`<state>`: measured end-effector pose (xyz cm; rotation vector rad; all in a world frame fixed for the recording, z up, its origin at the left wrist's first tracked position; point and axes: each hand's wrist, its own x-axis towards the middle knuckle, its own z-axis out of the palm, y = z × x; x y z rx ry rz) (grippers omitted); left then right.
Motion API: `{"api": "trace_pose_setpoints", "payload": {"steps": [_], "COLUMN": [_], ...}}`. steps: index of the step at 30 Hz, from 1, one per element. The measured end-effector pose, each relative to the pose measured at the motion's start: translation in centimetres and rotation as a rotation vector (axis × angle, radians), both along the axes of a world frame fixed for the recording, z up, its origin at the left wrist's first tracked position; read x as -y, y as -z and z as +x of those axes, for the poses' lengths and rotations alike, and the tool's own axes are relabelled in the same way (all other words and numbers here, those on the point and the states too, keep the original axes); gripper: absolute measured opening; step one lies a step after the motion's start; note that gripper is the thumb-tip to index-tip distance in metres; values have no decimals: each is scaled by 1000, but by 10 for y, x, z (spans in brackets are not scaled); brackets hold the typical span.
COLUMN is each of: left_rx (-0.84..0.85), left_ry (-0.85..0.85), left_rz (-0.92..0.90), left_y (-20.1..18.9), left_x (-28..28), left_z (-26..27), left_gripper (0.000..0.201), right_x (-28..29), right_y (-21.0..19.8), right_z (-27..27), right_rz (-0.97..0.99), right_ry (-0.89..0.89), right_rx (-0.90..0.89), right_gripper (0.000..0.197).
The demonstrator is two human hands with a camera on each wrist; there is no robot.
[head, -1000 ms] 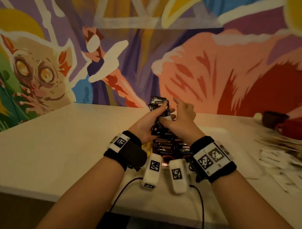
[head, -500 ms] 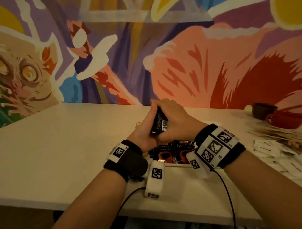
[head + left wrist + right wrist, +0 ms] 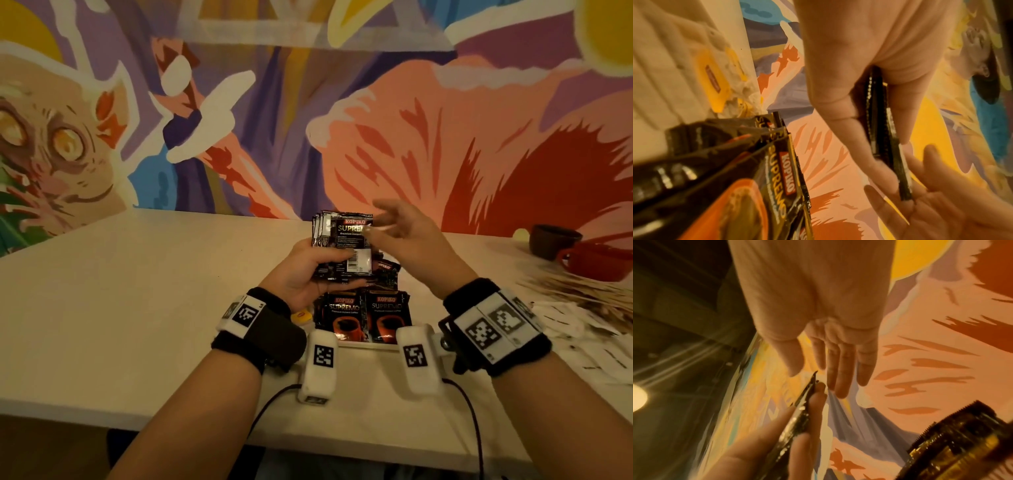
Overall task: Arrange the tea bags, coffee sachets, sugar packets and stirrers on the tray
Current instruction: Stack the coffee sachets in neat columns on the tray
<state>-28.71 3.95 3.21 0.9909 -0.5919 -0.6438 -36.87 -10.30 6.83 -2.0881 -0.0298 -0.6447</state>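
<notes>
Left hand [image 3: 301, 270] fingers grip a stack of black Kopiko Supremo coffee sachets [image 3: 342, 246], upright above the white desk [image 3: 120, 308]. Right hand [image 3: 407, 236] at 3 o'clock, fingers spread, holding nothing. More sachets below at 6. Colourful painted mural wall [image 3: 376, 120] behind; red ceramic cup [image 3: 599, 262] far right.

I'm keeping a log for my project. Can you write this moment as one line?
left hand: holds sachets | right hand: open, beside them | tray: more sachets
</notes>
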Motion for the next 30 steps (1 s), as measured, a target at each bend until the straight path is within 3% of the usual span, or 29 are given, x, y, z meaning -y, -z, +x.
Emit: {"api": "trace_pose_setpoints", "payload": {"steps": [2, 6, 9, 11, 13, 18, 22, 24, 28, 30], "left_rx": [55, 139, 63, -44, -28, 206, 171, 151, 246, 325], "left_ry": [-39, -121, -99, -59, -15, 61, -125, -207, -212, -217], "left_rz": [24, 101, 109, 122, 179, 241, 220, 231, 340, 433], "left_y": [1, 5, 4, 4, 3, 10, 10, 10, 9, 0], "left_x": [1, 4, 7, 8, 9, 13, 17, 20, 27, 29], "left_z": [-1, -1, -2, -1, -1, -5, -2, -1, -7, -11], "left_gripper": [24, 22, 17, 34, 35, 15, 25, 30, 29, 17], "right_x": [2, 2, 6, 9, 12, 11, 15, 20, 29, 38], "right_y": [5, 18, 27, 32, 35, 36, 37, 36, 38, 40], "right_z": [0, 0, 3, 4, 5, -1, -3, -7, -15, -18], "right_rz": [179, 326, 514, 677, 757, 781, 808, 830, 667, 589], "right_ry": [33, -11, -89, -153, -217, -300, -267, -251, -109, -16], "right_rx": [10, -29, -18, -6, -32, -60, -51, -61, -44, -60], "right_gripper": [24, 3, 13, 17, 19, 24, 22, 39, 10, 14]}}
